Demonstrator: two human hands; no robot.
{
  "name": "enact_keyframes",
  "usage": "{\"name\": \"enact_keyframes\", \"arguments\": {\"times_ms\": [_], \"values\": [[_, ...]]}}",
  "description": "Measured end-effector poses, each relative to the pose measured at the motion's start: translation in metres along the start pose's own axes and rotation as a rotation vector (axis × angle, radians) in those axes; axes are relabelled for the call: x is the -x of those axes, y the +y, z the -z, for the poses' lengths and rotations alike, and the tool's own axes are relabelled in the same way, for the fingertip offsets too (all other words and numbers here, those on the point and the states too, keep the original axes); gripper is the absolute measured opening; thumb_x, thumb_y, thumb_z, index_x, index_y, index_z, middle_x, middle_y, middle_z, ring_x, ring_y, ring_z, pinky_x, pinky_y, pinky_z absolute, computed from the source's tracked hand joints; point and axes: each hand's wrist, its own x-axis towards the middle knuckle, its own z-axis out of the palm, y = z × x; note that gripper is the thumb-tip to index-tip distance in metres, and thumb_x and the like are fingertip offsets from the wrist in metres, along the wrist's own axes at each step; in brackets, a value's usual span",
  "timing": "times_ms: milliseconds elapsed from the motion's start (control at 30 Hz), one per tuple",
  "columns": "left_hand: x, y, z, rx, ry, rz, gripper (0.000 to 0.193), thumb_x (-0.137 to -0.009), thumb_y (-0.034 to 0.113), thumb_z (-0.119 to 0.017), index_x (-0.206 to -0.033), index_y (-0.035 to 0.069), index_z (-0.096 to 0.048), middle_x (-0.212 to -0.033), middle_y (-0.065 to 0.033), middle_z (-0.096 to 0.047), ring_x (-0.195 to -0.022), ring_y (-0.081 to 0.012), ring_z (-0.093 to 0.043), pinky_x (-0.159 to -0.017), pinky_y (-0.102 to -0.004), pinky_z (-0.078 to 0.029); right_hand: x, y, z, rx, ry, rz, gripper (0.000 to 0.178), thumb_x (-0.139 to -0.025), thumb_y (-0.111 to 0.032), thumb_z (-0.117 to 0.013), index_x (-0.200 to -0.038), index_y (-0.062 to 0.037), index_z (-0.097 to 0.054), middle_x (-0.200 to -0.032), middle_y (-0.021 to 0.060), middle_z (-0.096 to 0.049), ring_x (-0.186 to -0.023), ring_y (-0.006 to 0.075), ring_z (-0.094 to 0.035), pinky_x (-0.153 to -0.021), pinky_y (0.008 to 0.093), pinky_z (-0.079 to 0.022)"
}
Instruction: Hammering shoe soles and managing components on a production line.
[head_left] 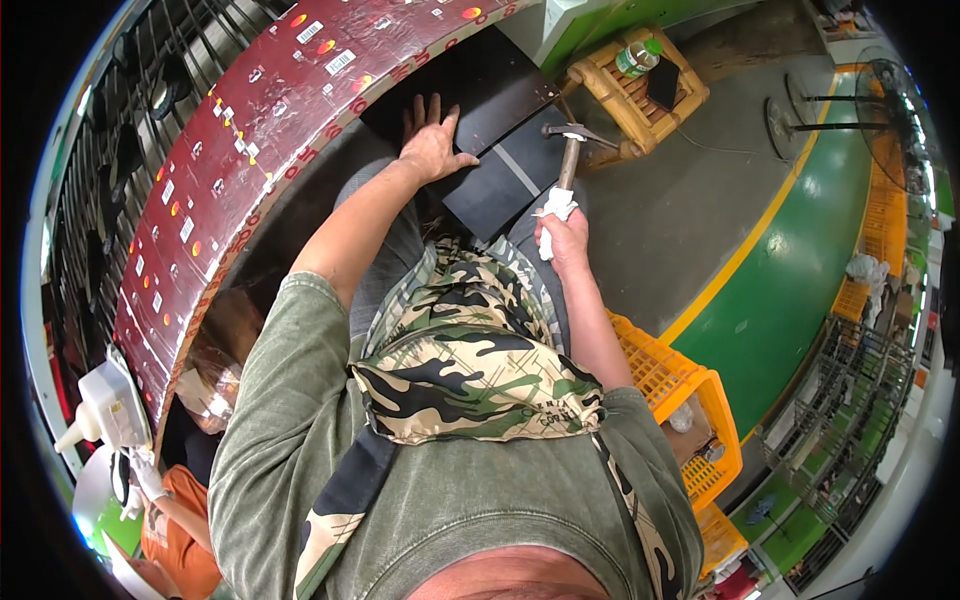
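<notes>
My left hand (432,148) lies with fingers spread on a flat black panel (490,85) in front of my knees. Nearer my lap is another black board (482,200) crossed by a pale grey stripe; I cannot tell whether the two are joined. My right hand (568,240) is closed round the white-wrapped handle of a hammer (570,166). The hammer points away from me, its metal head over the board's far right corner. I cannot tell if the head touches anything.
A bamboo stool (640,108) ahead right bears a green-capped bottle (637,58) and a dark phone-like slab (663,83). A dark red, sticker-dotted bench (230,130) curves along my left. Yellow crates (690,390) stand beside my right elbow. A co-worker in orange (185,530) is at lower left.
</notes>
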Motion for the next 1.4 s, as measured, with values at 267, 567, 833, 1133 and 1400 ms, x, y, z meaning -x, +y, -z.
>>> {"name": "enact_keyframes", "arguments": {"times_ms": [267,567,833,1133,1400], "values": [[-0.001,-0.001,-0.007,-0.033,0.034,-0.032,0.105,-0.075,0.068,-0.069,-0.150,0.002,-0.034,-0.157,-0.0261,-0.022,-0.146,-0.0474,-0.014,-0.120,-0.0488,-0.017,-0.022,-0.053,-0.064,0.907,0.077,0.648,0.042,-0.085,-0.017,-0.062,-0.123,-0.0023,-0.052,-0.094,0.0231,-0.070,-0.080,0.0390,-0.069,-0.072,0.0462,-0.055],[0.000,-0.010,-0.008,0.073,0.051,-0.021,0.106,-0.074,0.062,-0.074,-0.149,0.001,-0.033,-0.159,-0.0237,-0.020,-0.148,-0.0451,-0.013,-0.118,-0.0523,-0.021,-0.033,-0.039,-0.075,1.261,-0.037,0.267,0.035,-0.084,-0.018,-0.062,-0.114,-0.0032,-0.052,-0.098,0.0271,-0.067,-0.094,0.0463,-0.065,-0.085,0.0535,-0.050],[0.000,-0.013,-0.006,0.095,0.064,-0.043,0.106,-0.073,0.062,-0.074,-0.149,0.000,-0.033,-0.158,-0.0240,-0.022,-0.147,-0.0458,-0.014,-0.118,-0.0510,-0.023,-0.039,-0.077,-0.092,1.063,0.097,0.559,0.035,-0.084,-0.018,-0.063,-0.114,-0.0035,-0.052,-0.095,0.0278,-0.068,-0.092,0.0465,-0.065,-0.082,0.0541,-0.050],[0.000,-0.011,-0.006,0.100,0.077,-0.038,0.105,-0.073,0.062,-0.074,-0.148,0.000,-0.034,-0.158,-0.0232,-0.023,-0.148,-0.0450,-0.014,-0.119,-0.0503,-0.022,-0.033,-0.050,-0.082,1.252,0.009,0.348,0.036,-0.084,-0.018,-0.061,-0.116,-0.0036,-0.052,-0.098,0.0280,-0.068,-0.094,0.0466,-0.065,-0.084,0.0541,-0.049],[0.000,-0.014,-0.011,0.102,0.099,-0.041,0.106,-0.072,0.063,-0.074,-0.148,0.001,-0.036,-0.159,-0.0229,-0.022,-0.148,-0.0446,-0.014,-0.119,-0.0497,-0.021,-0.030,-0.042,-0.090,1.192,0.028,0.445,0.040,-0.084,-0.016,-0.061,-0.120,-0.0039,-0.048,-0.094,0.0278,-0.067,-0.091,0.0476,-0.064,-0.083,0.0546,-0.049]]}}
